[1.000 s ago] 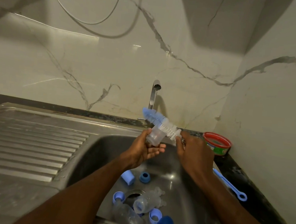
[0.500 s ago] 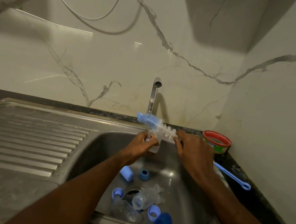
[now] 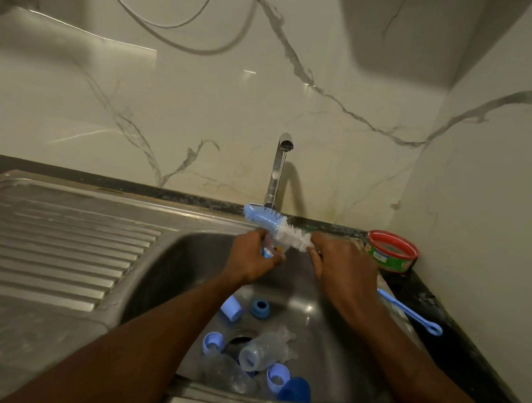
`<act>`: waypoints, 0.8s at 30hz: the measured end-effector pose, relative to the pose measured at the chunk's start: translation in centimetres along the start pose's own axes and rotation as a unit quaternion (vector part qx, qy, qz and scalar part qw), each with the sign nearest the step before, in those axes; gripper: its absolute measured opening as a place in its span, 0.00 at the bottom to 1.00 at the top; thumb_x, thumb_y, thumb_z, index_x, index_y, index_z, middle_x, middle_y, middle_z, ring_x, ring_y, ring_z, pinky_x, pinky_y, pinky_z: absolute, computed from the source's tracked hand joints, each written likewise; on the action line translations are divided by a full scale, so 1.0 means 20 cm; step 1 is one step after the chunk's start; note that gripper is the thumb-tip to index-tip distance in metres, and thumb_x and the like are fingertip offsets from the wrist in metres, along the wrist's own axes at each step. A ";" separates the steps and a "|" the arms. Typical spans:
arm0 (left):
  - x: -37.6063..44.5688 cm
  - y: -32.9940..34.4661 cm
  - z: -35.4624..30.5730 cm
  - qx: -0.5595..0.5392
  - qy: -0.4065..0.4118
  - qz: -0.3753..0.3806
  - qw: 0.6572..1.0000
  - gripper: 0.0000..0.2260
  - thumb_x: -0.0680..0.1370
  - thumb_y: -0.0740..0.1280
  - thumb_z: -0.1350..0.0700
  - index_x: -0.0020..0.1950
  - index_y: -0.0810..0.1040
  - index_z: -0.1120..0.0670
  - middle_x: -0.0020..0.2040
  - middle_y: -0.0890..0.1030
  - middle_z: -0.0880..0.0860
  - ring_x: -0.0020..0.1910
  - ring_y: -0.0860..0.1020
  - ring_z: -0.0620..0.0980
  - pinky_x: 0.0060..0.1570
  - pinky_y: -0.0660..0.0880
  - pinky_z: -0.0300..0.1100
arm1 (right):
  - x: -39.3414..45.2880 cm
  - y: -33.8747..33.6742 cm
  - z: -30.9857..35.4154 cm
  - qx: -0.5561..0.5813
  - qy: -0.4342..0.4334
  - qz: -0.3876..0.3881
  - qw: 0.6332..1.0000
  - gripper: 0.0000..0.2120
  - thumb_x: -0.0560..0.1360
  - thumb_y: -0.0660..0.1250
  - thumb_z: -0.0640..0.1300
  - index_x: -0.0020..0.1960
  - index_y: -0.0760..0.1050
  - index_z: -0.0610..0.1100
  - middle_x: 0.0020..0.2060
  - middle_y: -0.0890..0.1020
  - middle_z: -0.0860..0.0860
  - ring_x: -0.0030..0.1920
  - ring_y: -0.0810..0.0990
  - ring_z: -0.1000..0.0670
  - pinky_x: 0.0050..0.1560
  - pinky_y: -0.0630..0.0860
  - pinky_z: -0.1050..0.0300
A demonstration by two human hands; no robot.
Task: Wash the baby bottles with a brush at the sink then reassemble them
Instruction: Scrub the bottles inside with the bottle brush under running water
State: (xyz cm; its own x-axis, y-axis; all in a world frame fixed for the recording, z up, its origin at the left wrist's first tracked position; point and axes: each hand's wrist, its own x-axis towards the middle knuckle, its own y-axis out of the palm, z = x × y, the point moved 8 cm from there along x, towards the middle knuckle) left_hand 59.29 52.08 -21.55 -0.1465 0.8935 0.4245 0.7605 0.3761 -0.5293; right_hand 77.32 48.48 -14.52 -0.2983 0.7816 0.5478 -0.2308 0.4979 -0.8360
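Marble-walled sink at work: a small clear bottle is gripped in the left hand over the basin and the blue-tipped brush pinched by the right hand, while another bottle, rings and caps lie unassembled below, so washing is judged early.

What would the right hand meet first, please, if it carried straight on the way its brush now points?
Probably the tap: the right hand aims the bottle brush up-left toward its base, though depth is unclear.
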 end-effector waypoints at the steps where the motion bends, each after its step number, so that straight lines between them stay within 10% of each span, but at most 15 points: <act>1: 0.01 -0.04 0.03 -0.003 -0.019 -0.025 1.000 0.17 0.75 0.76 0.51 0.60 0.78 0.56 0.53 0.81 0.49 0.53 0.80 0.47 0.51 0.74 0.36 | -0.02 -0.01 -0.02 -0.002 -0.003 0.001 1.000 0.06 0.82 0.60 0.54 0.55 0.75 0.56 0.44 0.82 0.54 0.43 0.79 0.52 0.45 0.79 0.51; 9: -0.03 -0.02 -0.02 -0.034 0.013 -0.004 0.999 0.17 0.74 0.76 0.47 0.57 0.79 0.54 0.49 0.82 0.46 0.46 0.81 0.41 0.41 0.72 0.24 | -0.02 0.00 0.02 -0.006 0.007 -0.011 1.000 0.10 0.82 0.60 0.55 0.60 0.76 0.56 0.46 0.83 0.53 0.44 0.81 0.51 0.45 0.79 0.51; 18: 0.00 -0.14 0.09 0.009 -0.045 -0.086 0.995 0.20 0.73 0.77 0.50 0.62 0.79 0.55 0.56 0.83 0.53 0.51 0.78 0.43 0.51 0.72 0.35 | -0.04 -0.03 -0.05 0.000 0.005 -0.011 1.000 0.08 0.82 0.61 0.54 0.58 0.77 0.55 0.44 0.84 0.53 0.42 0.81 0.50 0.40 0.78 0.54; 24: -0.05 -0.01 -0.09 0.075 0.052 0.018 0.996 0.22 0.74 0.77 0.51 0.65 0.77 0.54 0.60 0.82 0.51 0.56 0.79 0.44 0.54 0.72 0.35 | -0.02 0.01 0.00 0.015 0.007 -0.007 1.000 0.06 0.81 0.63 0.52 0.57 0.76 0.55 0.44 0.83 0.53 0.42 0.80 0.51 0.45 0.81 0.49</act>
State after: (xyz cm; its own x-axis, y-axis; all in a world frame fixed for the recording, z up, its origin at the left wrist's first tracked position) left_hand 60.40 50.71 -20.58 -0.0479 0.8796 0.4732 0.6596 0.3836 -0.6463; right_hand 77.47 48.28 -14.88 -0.2815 0.7801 0.5587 -0.2622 0.4975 -0.8269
